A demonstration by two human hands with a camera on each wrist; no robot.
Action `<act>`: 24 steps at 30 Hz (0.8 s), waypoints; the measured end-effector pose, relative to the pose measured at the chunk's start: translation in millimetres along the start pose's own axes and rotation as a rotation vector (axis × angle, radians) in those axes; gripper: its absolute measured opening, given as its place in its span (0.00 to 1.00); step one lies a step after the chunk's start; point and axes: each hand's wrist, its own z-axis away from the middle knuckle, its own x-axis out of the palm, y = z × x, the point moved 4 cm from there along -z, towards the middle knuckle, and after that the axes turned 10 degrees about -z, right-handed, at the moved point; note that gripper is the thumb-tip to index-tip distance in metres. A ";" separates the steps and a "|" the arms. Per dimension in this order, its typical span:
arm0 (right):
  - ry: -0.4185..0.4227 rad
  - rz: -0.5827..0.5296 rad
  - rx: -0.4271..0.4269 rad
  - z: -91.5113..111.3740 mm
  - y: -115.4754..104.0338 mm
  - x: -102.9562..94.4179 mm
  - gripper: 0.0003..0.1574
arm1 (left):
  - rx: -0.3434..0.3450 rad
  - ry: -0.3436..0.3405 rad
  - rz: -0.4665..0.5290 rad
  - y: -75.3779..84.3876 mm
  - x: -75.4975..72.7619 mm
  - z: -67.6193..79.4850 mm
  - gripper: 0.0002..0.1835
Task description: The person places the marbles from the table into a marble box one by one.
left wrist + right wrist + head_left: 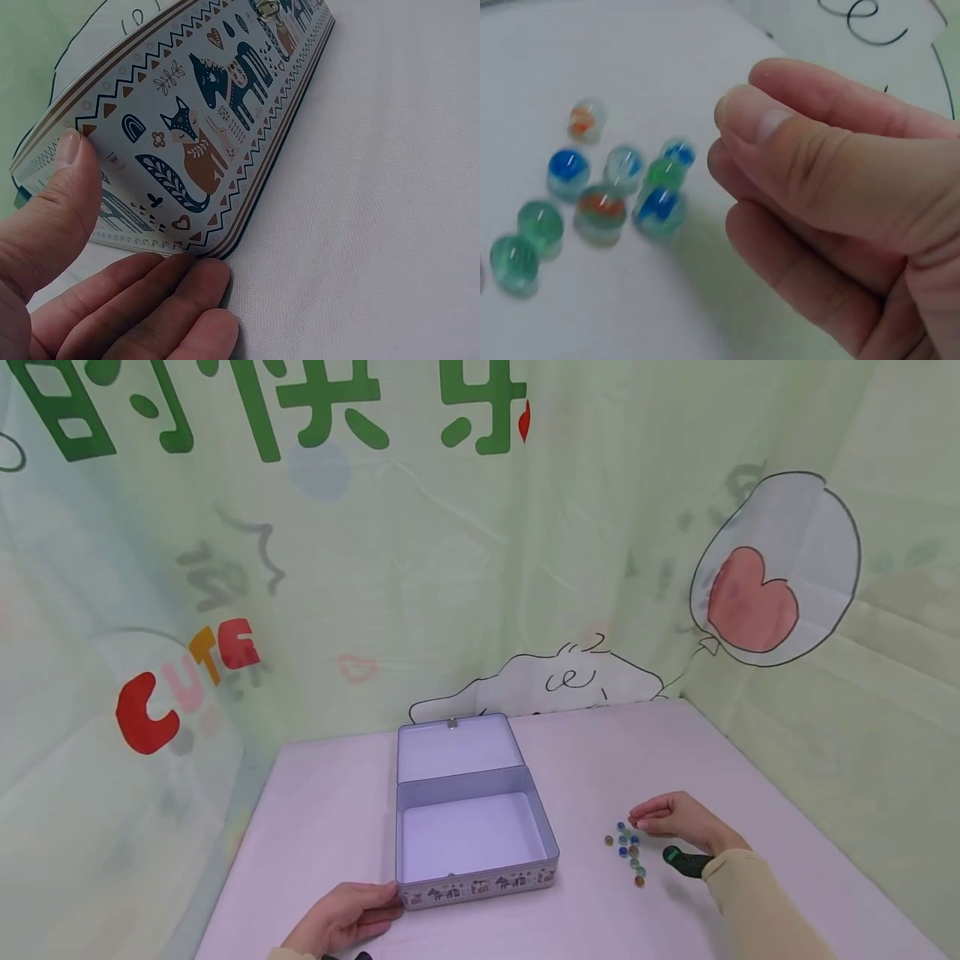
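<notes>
A tin box (pixel 480 885) with patterned animal sides stands on the table, its hinged lid (pixel 459 750) raised at the back. My left hand (pixel 347 917) holds the box's front left corner. In the left wrist view, the thumb (pixel 71 176) presses the printed side while the fingers (pixel 199 285) lie against the bottom corner. Several glass marbles (pixel 623 852) lie loose to the right of the box. Beside them, above the table, is my right hand (pixel 682 818), its fingers loosely bent and thumb close to the forefinger. No marble shows in its grasp in the right wrist view (pixel 817 180).
A pale cloth covers the table (pixel 322 810). Printed curtains (pixel 480 568) hang behind it and along both sides. A small metal clasp (pixel 452 723) sits on the lid's edge. A dark wrist device (pixel 684 862) is on my right wrist.
</notes>
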 end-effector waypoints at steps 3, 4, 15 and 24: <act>0.028 0.032 0.013 3.6 11.5 -0.5 0.23 | -0.003 -0.001 0.006 0.5 0.2 0.5 0.17; 0.036 0.043 0.014 4.3 14.3 -0.9 0.23 | -0.004 -0.001 0.009 0.7 0.0 0.6 0.17; 0.119 0.158 0.018 -2.2 22.5 6.0 0.19 | -0.012 -0.011 0.008 0.8 -1.1 -0.2 0.19; 0.216 0.234 0.070 -2.6 19.3 14.1 0.13 | -0.034 0.032 0.001 0.3 0.0 0.2 0.19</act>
